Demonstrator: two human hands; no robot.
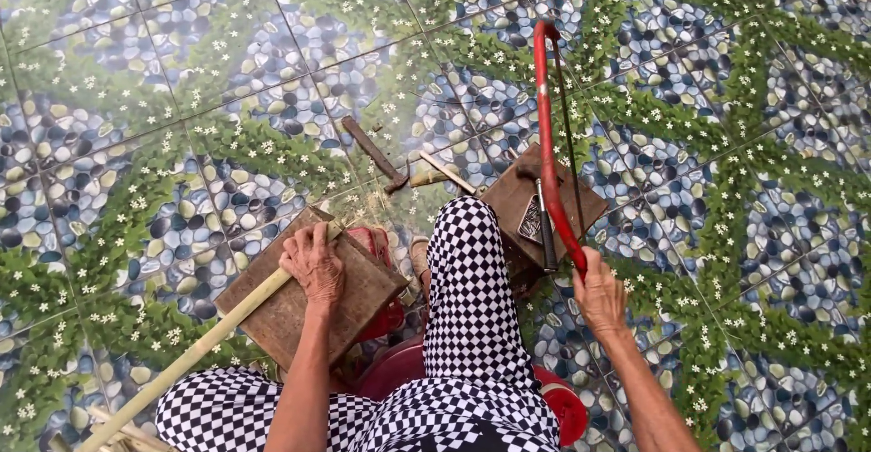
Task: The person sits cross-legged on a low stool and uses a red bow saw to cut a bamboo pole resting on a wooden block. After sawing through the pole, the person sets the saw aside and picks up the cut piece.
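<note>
The left hand (313,266) presses flat, fingers spread, on a bamboo stick (195,352) lying across a wooden board (363,298). If that pressure eases, the stick could roll off the board, I judge. Right of the checkered knee (467,280), a second board (508,198) carries a knife (542,221). The right hand (599,298) grips a red saw (547,143) by its handle, blade up; swung carelessly, its teeth could catch the knee or the pressing fingers.

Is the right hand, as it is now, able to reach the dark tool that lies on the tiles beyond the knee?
Probably not at once. The right hand grips the red bow saw, and the raised knee stands between it and the dark tool, which has bare tiles around it.
</note>
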